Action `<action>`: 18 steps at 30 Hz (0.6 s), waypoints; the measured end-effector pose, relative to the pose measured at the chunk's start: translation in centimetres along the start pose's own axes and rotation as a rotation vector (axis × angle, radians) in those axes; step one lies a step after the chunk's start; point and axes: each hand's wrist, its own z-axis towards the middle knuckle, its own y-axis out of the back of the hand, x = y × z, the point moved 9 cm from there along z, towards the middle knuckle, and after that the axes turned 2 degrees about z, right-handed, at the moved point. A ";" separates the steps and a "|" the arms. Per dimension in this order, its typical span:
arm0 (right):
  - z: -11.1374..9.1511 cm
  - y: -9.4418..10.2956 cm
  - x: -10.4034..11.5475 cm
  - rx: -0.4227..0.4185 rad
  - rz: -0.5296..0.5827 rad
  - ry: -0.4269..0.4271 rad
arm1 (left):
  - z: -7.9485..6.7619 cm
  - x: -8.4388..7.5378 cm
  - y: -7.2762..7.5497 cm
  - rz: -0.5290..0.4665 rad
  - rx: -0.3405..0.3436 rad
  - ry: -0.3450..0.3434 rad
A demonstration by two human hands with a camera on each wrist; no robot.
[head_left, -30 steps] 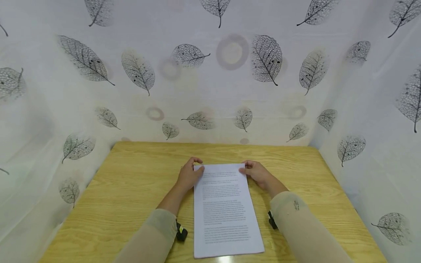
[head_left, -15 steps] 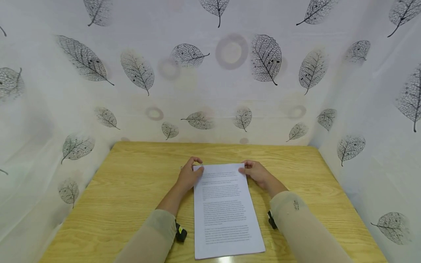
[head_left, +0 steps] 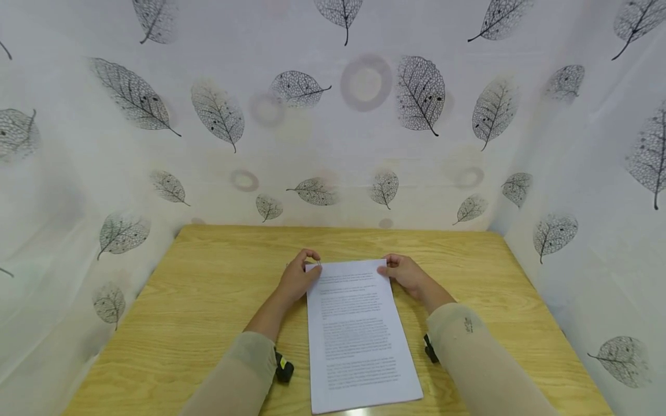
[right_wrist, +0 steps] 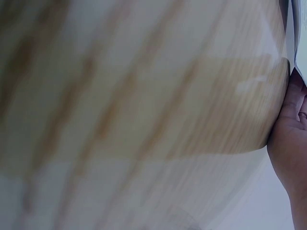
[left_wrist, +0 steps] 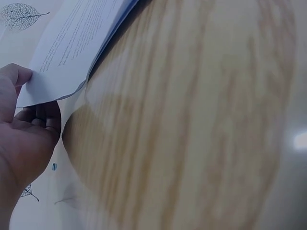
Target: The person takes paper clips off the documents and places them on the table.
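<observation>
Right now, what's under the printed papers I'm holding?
Your left hand has fingers curled beneath the far edge of the printed papers; the wooden table shows around them. What lies under the middle is covered, so I can't tell.

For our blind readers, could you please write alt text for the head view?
A person's bare left hand and right hand hold the far corners of a rectangular stack of white printed paper over a yellow wood-grain table. Behind is a white, leaf-patterned backdrop.

left hand: fingers curled, pinching | right hand: pinching | arms: reaching forward, angled inward
</observation>
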 end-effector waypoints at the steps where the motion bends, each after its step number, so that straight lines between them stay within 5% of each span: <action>1: 0.0 0.0 0.0 0.001 -0.002 0.001 | 0.0 0.0 0.0 -0.001 0.006 -0.001; 18: 0.2 0.1 -0.3 -0.011 -0.005 -0.011 | 0.1 0.5 0.6 0.021 0.026 -0.021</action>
